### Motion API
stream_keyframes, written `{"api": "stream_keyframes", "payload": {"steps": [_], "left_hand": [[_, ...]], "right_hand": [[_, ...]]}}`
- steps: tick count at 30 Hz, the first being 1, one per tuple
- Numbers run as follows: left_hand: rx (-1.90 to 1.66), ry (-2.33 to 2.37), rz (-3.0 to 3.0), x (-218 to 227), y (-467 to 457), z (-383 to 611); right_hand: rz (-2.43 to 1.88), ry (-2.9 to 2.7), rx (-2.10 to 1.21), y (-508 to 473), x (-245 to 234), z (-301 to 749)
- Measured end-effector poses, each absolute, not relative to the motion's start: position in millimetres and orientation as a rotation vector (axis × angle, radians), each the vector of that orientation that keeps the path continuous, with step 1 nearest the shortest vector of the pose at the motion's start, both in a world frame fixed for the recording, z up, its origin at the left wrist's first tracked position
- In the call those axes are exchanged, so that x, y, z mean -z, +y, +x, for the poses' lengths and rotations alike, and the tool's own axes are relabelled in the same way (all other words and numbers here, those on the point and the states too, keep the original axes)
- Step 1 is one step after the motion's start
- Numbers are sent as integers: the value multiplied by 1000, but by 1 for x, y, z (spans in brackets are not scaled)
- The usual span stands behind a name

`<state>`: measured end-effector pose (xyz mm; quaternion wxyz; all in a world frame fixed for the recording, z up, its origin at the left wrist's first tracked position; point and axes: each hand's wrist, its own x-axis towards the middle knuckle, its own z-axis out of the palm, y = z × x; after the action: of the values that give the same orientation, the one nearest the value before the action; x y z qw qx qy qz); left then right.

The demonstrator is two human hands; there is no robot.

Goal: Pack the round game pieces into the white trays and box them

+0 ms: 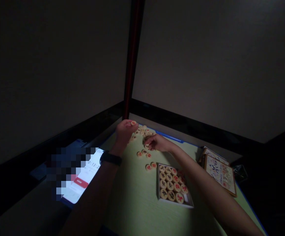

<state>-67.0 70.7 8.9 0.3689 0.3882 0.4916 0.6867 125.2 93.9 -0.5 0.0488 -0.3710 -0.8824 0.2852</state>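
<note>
My left hand (125, 130) pinches a Chinese chess piece (133, 123) with a red character, held up above the far end of the table. To its right, my right hand (158, 143) has its fingers closed on another Chinese chess piece (146, 146) with a dark character, low over the tabletop. A heap of loose pieces (142, 131) lies behind and between the hands. Several more, among them a red-marked piece (148, 167), lie nearer to me. An open box (158, 183) beneath my right forearm holds rows of black-marked and red-marked pieces, with a gap at its near right corner.
The green tabletop (130, 196) has a blue rim and runs toward a wall corner. At the right edge rests a printed box lid (219, 173) beside another flat item. A lit phone (83, 180) with a timer stands left of my left forearm, which wears a dark wristband (111, 158).
</note>
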Motion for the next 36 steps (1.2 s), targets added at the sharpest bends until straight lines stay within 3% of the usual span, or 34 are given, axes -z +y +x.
{"api": "stream_keyframes", "payload": {"steps": [6,13,20,29,36], "left_hand": [[-1763,1238,941,-17,65,-68],[-1738,1291,934,-20,64,-70],[-1702,1307,955,-24,60,-71],[-1700,1287,951,-23,59,-69],[-1696,1291,955,-23,60,-69]], "right_hand": [[-1156,-2671,-860,100,-1,130],[-1373,-2590,-338,132,-19,151],[-1431,-2694,-179,131,1,145],[-1429,-2751,-183,128,0,146],[-1433,-2618,-394,130,-3,155]]}}
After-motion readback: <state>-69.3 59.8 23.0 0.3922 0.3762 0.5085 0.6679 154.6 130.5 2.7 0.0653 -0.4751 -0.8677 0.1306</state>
